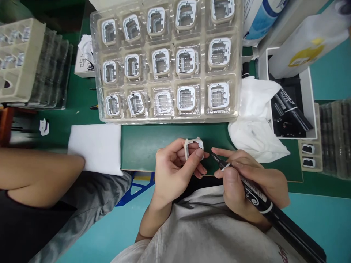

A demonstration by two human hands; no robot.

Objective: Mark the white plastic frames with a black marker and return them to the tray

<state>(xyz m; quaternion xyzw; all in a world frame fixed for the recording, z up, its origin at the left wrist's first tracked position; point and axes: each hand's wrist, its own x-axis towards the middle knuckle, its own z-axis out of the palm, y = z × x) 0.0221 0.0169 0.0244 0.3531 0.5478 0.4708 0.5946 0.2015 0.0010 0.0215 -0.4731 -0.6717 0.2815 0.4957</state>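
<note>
Pinched between the thumb and fingers of my left hand (175,168) is a small white watch-case-like frame (187,149), tilted upright, with dark bits along its inner edge. My right hand (246,182) grips a black marker pen (256,195) like a writing tool, its dark tip pointing at the frame but apart from it. Both hands are over the front edge of the green table. Just beyond them lies a clear plastic tray (164,119) whose compartments hold several similar white frames (186,98); one front compartment shows no frame.
At right stand a white box (312,98) with black markers (294,109), crumpled white tissue (255,120), a bottle (307,44) and stacked trays (336,138). At left are another tray stack (35,69), a folded white cloth (94,146) and a co-worker's arm (41,177).
</note>
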